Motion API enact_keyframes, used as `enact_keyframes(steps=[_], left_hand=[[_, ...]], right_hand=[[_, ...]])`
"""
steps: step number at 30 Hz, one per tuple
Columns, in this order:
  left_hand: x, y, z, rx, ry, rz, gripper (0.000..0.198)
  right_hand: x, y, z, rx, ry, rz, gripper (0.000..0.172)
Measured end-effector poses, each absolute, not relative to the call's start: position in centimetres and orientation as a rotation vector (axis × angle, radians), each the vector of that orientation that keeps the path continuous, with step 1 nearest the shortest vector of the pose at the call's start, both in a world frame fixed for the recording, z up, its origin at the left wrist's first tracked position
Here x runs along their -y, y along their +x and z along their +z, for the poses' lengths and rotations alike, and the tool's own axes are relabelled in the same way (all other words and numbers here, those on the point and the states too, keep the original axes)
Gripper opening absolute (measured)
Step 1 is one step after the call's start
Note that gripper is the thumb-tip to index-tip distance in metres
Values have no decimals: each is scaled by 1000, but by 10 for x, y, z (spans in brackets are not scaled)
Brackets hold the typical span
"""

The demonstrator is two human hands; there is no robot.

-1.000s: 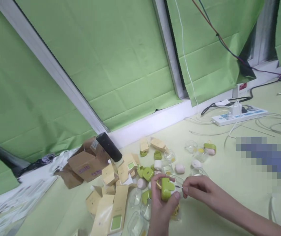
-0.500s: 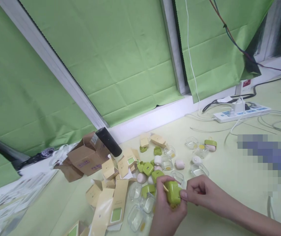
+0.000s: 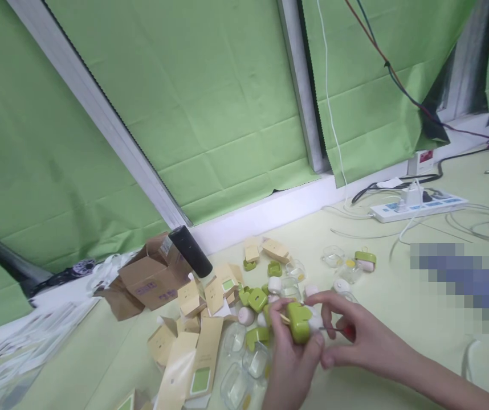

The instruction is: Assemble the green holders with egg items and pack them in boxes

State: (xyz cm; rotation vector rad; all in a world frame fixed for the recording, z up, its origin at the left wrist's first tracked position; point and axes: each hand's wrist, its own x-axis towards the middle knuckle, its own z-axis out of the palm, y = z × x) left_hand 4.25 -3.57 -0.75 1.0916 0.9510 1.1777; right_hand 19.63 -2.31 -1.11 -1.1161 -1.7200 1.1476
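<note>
My left hand is closed round a green plastic housing with a white part, its white end turned to the right. A thin dark shaft with a red handle, seemingly a small screwdriver, lies in my right hand, its tip at the white end. The right thumb is apart from the fingers, below the shaft. Around the hands lie a clear plastic cup, a green cover and a pale pink round part, with several more of each kind.
Opened cream cardboard boxes lie to the left, with a brown carton and a black cylinder behind. A white power strip with cables stands at the back right. Green sheets cover the wall.
The housing has turned so its white end shows to the right. My right hand has drawn back from pinching its edge, and the red-handled tool now points at it.
</note>
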Motion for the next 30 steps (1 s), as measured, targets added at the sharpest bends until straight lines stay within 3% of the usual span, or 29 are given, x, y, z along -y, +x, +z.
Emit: enact_keyframes(steps=[3, 7, 12, 21, 30], left_hand=[[33, 45, -16, -845, 1006, 1078, 56], [28, 37, -22, -1096, 1083, 1253, 57], [24, 21, -16, -922, 850, 1401, 38], [31, 31, -23, -807, 800, 1323, 27], [33, 40, -37, -1011, 1160, 1305, 55]], right_hand=[[19, 198, -9, 1752, -1153, 1127, 45], [12, 206, -11, 1881, -1262, 916, 25], [8, 214, -15, 2096, -1565, 484, 31], [32, 196, -3, 2105, -1235, 631, 16], [27, 189, -20, 2002, -1320, 539, 15]])
